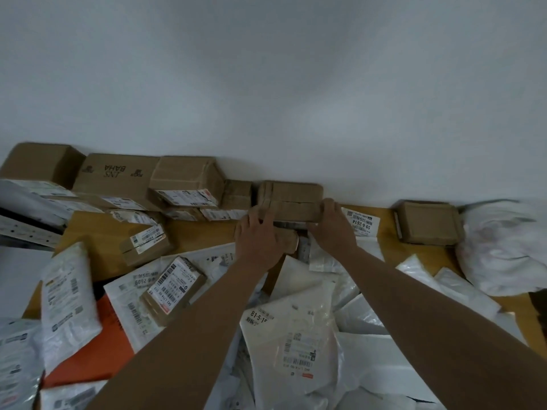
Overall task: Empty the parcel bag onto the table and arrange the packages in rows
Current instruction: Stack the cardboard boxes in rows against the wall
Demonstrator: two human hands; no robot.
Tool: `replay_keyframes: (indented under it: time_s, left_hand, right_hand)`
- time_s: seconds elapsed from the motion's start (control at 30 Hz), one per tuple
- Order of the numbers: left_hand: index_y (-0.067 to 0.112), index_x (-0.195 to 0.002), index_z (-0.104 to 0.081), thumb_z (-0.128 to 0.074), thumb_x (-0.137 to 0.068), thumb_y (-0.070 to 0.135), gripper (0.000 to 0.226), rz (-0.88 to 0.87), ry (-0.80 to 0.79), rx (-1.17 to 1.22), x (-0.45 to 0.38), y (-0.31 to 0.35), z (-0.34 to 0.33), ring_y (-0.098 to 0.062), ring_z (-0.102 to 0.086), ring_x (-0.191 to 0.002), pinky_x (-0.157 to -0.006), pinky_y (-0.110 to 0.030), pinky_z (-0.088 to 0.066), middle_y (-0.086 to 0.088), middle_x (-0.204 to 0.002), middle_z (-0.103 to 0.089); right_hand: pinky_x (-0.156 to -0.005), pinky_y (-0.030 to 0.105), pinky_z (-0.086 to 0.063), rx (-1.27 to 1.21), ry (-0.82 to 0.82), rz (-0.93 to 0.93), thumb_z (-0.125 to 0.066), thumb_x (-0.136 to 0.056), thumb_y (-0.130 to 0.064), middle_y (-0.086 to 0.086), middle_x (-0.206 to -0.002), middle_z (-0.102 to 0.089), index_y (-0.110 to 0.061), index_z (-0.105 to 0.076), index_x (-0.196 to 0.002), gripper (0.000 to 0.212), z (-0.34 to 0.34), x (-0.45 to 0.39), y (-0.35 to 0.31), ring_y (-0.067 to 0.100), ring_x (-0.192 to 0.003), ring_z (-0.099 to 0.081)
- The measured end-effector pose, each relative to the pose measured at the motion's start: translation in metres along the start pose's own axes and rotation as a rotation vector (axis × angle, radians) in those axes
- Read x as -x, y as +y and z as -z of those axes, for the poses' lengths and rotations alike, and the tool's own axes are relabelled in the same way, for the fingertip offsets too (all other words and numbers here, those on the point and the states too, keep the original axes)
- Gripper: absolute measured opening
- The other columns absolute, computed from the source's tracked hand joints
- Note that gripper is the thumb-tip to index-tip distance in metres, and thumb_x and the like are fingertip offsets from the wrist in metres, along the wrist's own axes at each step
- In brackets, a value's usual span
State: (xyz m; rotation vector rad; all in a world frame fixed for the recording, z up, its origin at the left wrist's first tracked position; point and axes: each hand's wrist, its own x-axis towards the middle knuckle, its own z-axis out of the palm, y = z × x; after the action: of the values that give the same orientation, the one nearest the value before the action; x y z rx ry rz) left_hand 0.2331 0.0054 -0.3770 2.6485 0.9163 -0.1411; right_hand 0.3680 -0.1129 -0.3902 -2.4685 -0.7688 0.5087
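Surface of wood lies under our scattered packages; a row of boxes lines the wall. We grip one brown box at the row's right end, left hand and right hand closed on its near corners. Its long axis runs left to right, straight ahead of both hands alike.

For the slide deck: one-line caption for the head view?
Both hands, left hand and right hand, grip a cardboard box at the wall-side row, loose mailers covering the wooden table.
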Motion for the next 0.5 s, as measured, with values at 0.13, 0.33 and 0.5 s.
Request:
replay_keyframes:
  time_s: [0.13,0.33,0.5]
  left_hand:
    - [0.023,-0.148,-0.026,-0.044,-0.093,0.043,0.061,0.029,-0.025,-0.065,-0.002,0.011,-0.005,-0.038,-0.023,-0.140,-0.112,-0.050,-0.026,-0.014,-0.154,-0.022]
    - [0.014,-0.146,-0.029,-0.047,-0.089,0.033,0.062,-0.023,0.002,-0.014,0.001,0.057,-0.011,-0.038,-0.024,-0.137,-0.111,-0.047,-0.025,-0.019,-0.152,-0.022]
    - [0.013,-0.140,-0.039,-0.053,-0.083,0.026,0.061,-0.107,0.050,0.031,0.005,0.093,-0.024,-0.035,-0.036,-0.127,-0.105,-0.045,-0.031,-0.017,-0.148,-0.031]
  right_hand:
    - [-0.087,0.041,-0.042,0.229,0.071,0.081,-0.055,-0.091,-0.030,0.013,-0.116,-0.057,-0.006,-0.053,-0.119,0.038,0.019,-0.001,0.018,0.034,-0.106,-0.054]
    - [-0.113,0.055,-0.023,0.111,0.128,-0.604,-0.049,-0.087,-0.055,0.018,-0.154,-0.028,-0.013,-0.027,-0.149,0.078,0.076,0.002,0.118,0.041,-0.141,-0.025]
    - [-0.106,0.055,-0.032,0.410,0.102,-0.520,-0.052,-0.083,-0.068,0.023,-0.146,-0.038,-0.003,-0.033,-0.143,0.091,0.087,0.015,0.149,0.046,-0.131,-0.037]
